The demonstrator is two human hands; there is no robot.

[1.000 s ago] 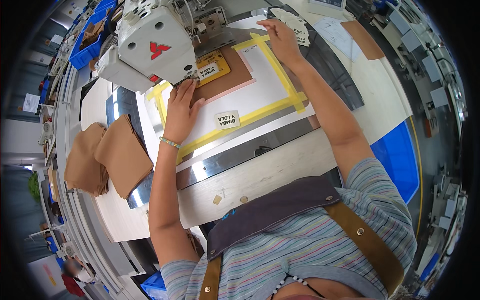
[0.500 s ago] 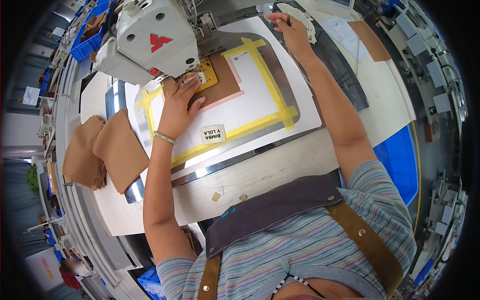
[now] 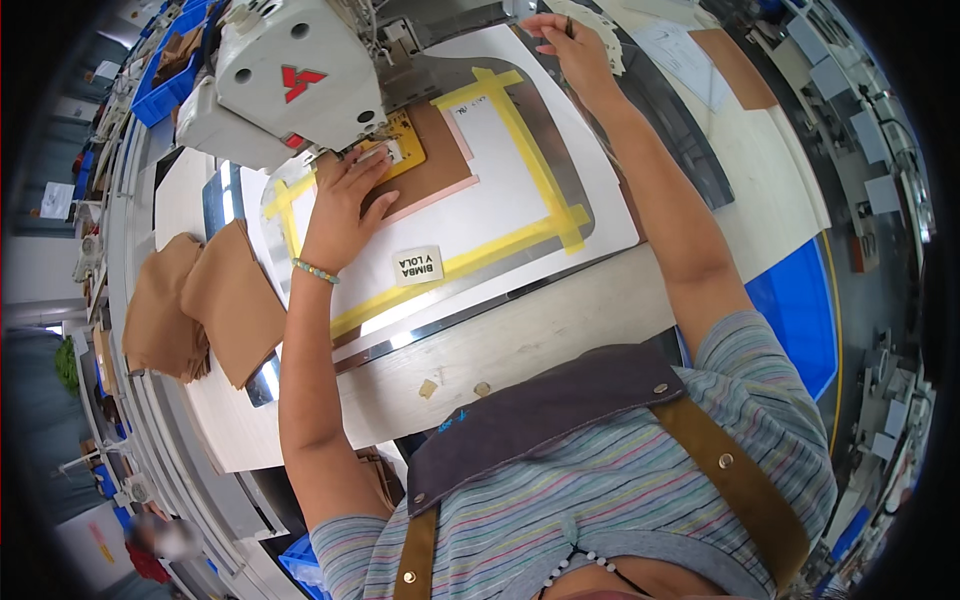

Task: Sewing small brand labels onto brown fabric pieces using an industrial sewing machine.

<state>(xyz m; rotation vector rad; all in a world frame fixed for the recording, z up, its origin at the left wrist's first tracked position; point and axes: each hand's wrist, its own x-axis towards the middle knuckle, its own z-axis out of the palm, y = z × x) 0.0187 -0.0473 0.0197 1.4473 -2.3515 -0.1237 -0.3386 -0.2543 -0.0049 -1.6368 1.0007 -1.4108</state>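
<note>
My left hand (image 3: 343, 208) lies flat, fingers stretched, on a brown panel (image 3: 437, 140) under the sewing machine head (image 3: 290, 80). Its fingertips rest at a yellow template (image 3: 408, 142) and a small pale label (image 3: 394, 151) set in it. The panel sits on a white sheet (image 3: 500, 190) framed with yellow tape (image 3: 528, 160), with pink strips (image 3: 440, 197) along the panel's edges. A loose white label (image 3: 418, 266) with black lettering lies nearer me. Raised at the far right, my right hand (image 3: 580, 55) pinches a thin dark tool (image 3: 569, 27), mostly hidden, beside several pale labels (image 3: 602, 40).
Stacked brown panels (image 3: 230, 300) lie left of the sheet. Two small scraps (image 3: 428, 388) sit on the table near me. A patterned paper (image 3: 680, 62) and a brown piece (image 3: 735, 68) lie far right. A blue bin (image 3: 795, 320) stands at lower right.
The view has shifted slightly, so machine, sheet and hands appear a little farther left. My left hand keeps its place on the panel; the right stays raised with the dark tool.
</note>
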